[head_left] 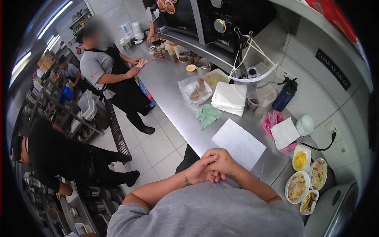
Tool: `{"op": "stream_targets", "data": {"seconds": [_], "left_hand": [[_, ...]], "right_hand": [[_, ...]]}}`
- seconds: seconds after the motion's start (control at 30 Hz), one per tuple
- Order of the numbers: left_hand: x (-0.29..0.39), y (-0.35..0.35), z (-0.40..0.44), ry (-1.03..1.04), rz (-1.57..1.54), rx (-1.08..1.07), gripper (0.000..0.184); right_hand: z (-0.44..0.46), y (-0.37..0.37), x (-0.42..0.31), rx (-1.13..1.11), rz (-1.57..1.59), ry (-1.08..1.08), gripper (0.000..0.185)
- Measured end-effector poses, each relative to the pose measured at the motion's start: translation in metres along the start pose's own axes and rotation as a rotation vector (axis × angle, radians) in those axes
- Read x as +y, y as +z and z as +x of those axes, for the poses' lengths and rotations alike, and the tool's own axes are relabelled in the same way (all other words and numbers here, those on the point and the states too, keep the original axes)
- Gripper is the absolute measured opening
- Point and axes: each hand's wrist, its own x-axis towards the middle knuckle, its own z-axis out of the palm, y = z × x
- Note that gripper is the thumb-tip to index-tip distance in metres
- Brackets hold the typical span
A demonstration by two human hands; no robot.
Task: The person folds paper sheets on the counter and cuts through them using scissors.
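Clasped together in front of my grey shirt are my left hand [198,168] and my right hand [226,161]. Their fingers are closed around each other, and no object shows between them. Some fingers are hidden in the clasp. Just beyond, a white sheet of paper [239,143] lies flat on the steel counter [166,94]. A crumpled green cloth [209,115] is farther along the counter's edge, near a stack of white napkins [229,98] and a clear plastic bag [192,91] with food inside.
Several food bowls [297,187] stand at the right, beside stacked white cups [304,125] and a pink bag [272,126]. A dark blue bottle [285,94] stands by the wall. A co-worker [114,75] stands at the counter; another [71,154] bends at the left.
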Motion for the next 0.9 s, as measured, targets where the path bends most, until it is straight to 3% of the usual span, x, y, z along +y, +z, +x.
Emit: {"op": "stream_targets", "data": {"seconds": [0.9], "left_hand": [[0.002,0.008,-0.001,-0.008,-0.025,0.080,0.059]], "right_hand": [[0.004,0.000,0.003,-0.011,0.039,-0.021,0.015]]}}
